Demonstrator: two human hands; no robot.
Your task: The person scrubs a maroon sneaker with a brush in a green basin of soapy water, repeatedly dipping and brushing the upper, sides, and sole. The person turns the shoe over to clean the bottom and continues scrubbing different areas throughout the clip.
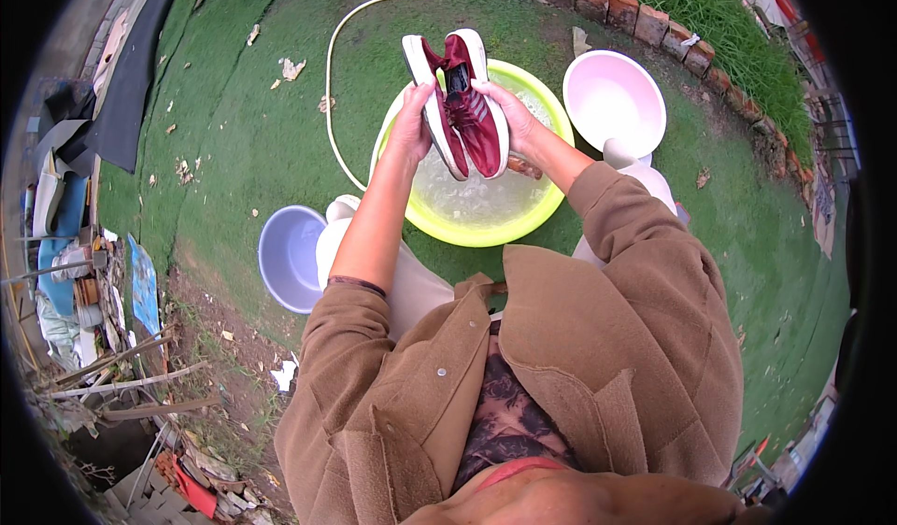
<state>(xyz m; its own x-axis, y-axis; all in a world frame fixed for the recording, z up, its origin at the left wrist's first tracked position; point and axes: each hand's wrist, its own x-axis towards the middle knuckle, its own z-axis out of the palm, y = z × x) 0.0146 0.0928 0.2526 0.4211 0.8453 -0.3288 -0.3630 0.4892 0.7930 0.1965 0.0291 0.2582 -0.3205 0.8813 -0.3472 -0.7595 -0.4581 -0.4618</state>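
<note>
A pair of dark red sneakers with white soles is held side by side over a lime-green basin of sudsy water. My left hand grips the left sneaker by its outer side. On the other side, my right hand has its thumb on the white sole edge of the right sneaker, which shows grey stripes. The toes point towards me and the heels away. Partly hidden behind my right wrist, a brownish object lies at the water; I cannot tell what it is.
A pink-white basin stands at the far right, a lilac-blue basin near my left leg. A pale hose curves over green artificial turf. Bricks edge the grass. Scrap wood and rubble lie at the left.
</note>
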